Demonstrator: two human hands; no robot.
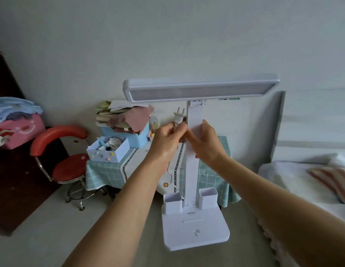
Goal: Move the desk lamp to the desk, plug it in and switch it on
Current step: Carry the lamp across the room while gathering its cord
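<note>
A white desk lamp [193, 176] hangs upright in the air in front of me, its flat head [200, 89] level and unlit. My right hand [204, 141] is wrapped around its upright post. My left hand [167, 140] pinches the lamp's white two-pin plug [177, 117], pins pointing up, right beside the post. The white cord [170, 178] drops from my left hand toward the lamp's base [194, 232], which carries two small cups and a round button. Behind the lamp stands the desk [106, 170] with a teal checked cloth.
On the desk sit a white box [110, 151] of small items and a blue box [133, 137] piled with papers and cloth. A red chair [67, 162] stands left of it. A bed [312, 180] with a striped pillow is at the right. A pink box [19, 130] lies far left.
</note>
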